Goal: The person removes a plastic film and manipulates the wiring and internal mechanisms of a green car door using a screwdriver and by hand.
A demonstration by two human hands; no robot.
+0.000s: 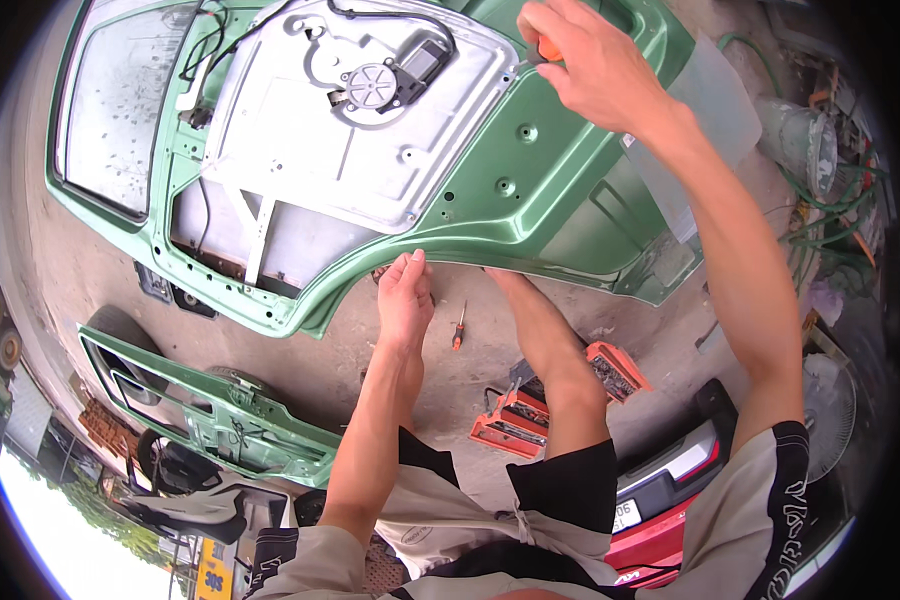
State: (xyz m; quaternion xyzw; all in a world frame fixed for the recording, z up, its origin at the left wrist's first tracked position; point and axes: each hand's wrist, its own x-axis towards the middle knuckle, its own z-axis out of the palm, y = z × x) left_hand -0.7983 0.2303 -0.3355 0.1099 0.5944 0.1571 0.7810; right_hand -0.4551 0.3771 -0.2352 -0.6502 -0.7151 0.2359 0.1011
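Note:
A green car door (540, 200) lies beneath me, carrying a silver inner plate (300, 140) with a window motor and round mechanism (380, 86). My right hand (590, 80) is at the plate's upper right edge, closed on an orange-handled screwdriver (549, 49) whose tip points left, toward that edge. My left hand (406, 292) grips the door's curved lower edge, fingertips curled at the rim. A translucent sheet (732, 110) hangs at the door's right side, partly behind my forearm.
Another green door (270, 447) lies lower left beside tyres and a scooter. A screwdriver (459, 325) and an open orange toolbox (510, 425) are on the concrete floor by my legs. Green hose, clutter and a fan (827, 405) are at the right; a red vehicle panel (650, 535) is lower right.

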